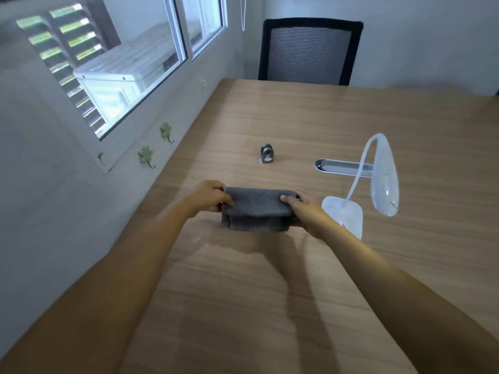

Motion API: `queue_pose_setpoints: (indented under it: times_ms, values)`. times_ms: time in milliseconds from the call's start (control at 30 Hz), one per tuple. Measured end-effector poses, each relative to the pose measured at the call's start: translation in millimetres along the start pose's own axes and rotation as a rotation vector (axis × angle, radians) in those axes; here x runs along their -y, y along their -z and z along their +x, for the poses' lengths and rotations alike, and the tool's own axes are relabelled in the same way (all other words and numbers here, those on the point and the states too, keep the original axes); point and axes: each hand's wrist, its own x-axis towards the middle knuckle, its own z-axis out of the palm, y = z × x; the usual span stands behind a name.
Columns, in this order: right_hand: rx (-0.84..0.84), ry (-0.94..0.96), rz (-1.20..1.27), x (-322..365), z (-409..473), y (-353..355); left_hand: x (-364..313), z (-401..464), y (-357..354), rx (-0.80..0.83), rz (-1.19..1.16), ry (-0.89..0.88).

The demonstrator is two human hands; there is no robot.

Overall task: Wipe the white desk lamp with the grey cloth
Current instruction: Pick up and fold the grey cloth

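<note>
A folded grey cloth [258, 209] is held just above the wooden table [270, 279], stretched between both hands. My left hand [209, 197] grips its left end and my right hand [307, 211] grips its right end. The white desk lamp [384, 179] stands just right of my right hand, apart from the cloth. Its square base [348, 211] rests on the table, partly hidden by my right wrist. A thin curved neck rises from the base and the long oval head hangs downward.
A small metal clip-like object [266, 153] sits on the table beyond the cloth. A long grey tray [340, 167] lies behind the lamp. A black mesh chair [310, 52] stands at the far edge. The wall with a window [108, 71] and green hooks runs along the left.
</note>
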Motion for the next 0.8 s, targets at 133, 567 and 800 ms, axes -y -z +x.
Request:
queue_pose_setpoints:
  times_ms: [133,567,800]
  values:
    - [-0.078,-0.132,0.297,-4.7,-13.8,23.8,-21.1,-7.3,-27.4,0.113,-0.083,0.111]
    - [-0.181,-0.214,0.872,-46.9,-54.9,116.4,-51.6,-0.3,-125.5,0.722,-0.122,0.207]
    - [-0.171,-0.251,0.928,-53.8,-67.1,133.2,-65.5,-9.1,-167.4,0.762,-0.103,0.184]
